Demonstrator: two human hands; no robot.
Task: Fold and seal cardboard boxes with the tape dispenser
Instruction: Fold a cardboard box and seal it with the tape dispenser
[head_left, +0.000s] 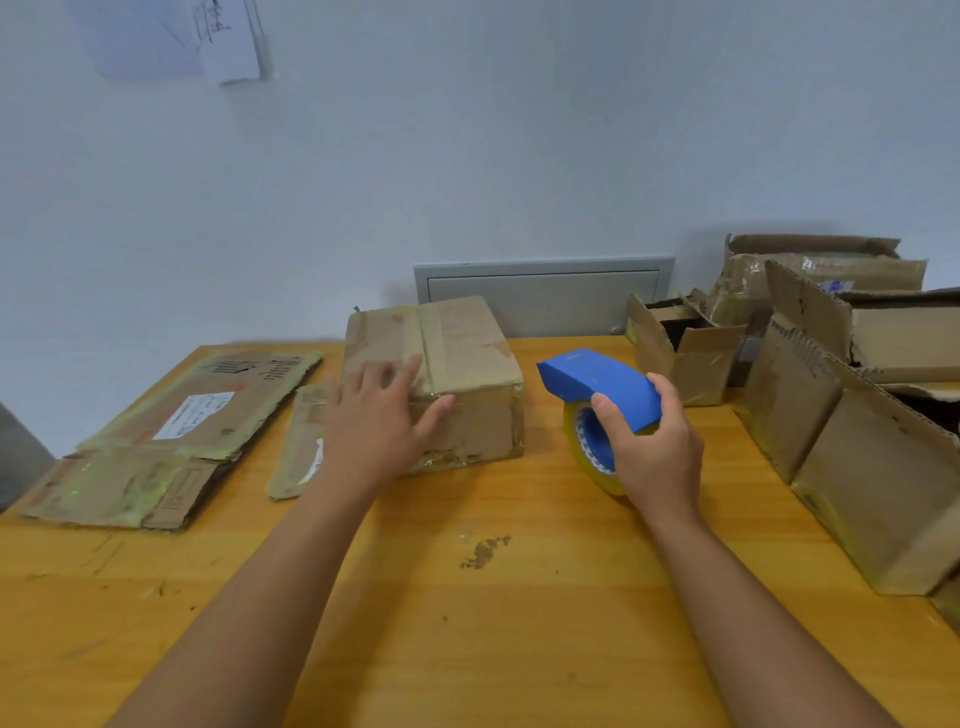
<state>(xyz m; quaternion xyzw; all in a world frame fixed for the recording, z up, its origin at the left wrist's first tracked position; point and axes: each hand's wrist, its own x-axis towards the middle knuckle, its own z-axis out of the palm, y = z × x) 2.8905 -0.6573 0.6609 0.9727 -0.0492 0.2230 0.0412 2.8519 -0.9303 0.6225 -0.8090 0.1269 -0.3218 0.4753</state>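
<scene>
Two hands share this: the left hand (376, 415) lies with spread fingers on the closed box (447, 364) mid-table, the right hand (649, 441) wraps the blue tape dispenser (597, 384) just beside it; press the flaps flat, then run tape along the seam

Wall: plain pale blue-white painted wall (519, 130), filling the upper half, evenly lit.
Panel: grey rectangular metal hatch (543, 296), set low in the wall just behind the table's far edge.
Papers: white sheets with dark scribbled lines (228, 36), pinned high at upper left, blurred.
Table: orange-yellow wooden tabletop (467, 623), scuffed, with one dark flaky patch near the middle.
</scene>
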